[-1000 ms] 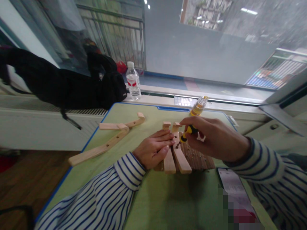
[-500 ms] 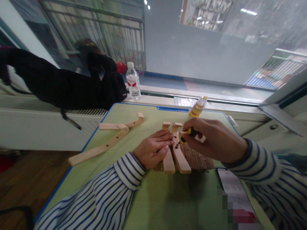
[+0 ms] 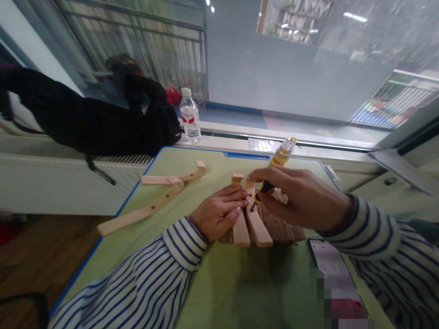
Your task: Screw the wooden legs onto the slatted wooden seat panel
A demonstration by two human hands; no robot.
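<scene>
My left hand (image 3: 217, 212) lies flat, fingers stretched out across a pale wooden hook piece (image 3: 242, 235), pressing it down. Beside it lies a second curved wooden piece (image 3: 262, 235) with drilled holes and small dark screws (image 3: 253, 207) standing near its middle. Both pieces rest on a brown block (image 3: 284, 228) studded with several screws. My right hand (image 3: 302, 196) is closed around a short yellow and black screwdriver (image 3: 265, 188), held over the second piece. Its tip is too blurred to tell whether it touches a screw.
Two more wooden hook pieces (image 3: 159, 205) lie overlapping on the left of the green table (image 3: 206, 278). A clear yellow-based bottle (image 3: 283, 153) stands at the back edge, a phone (image 3: 334, 267) lies at the right. A water bottle (image 3: 190, 118) and black bag (image 3: 113, 128) sit on the sill.
My right hand has shifted slightly left with the screwdriver, its fingers now closer to the top of the second wooden piece. The left hand has stayed put.
</scene>
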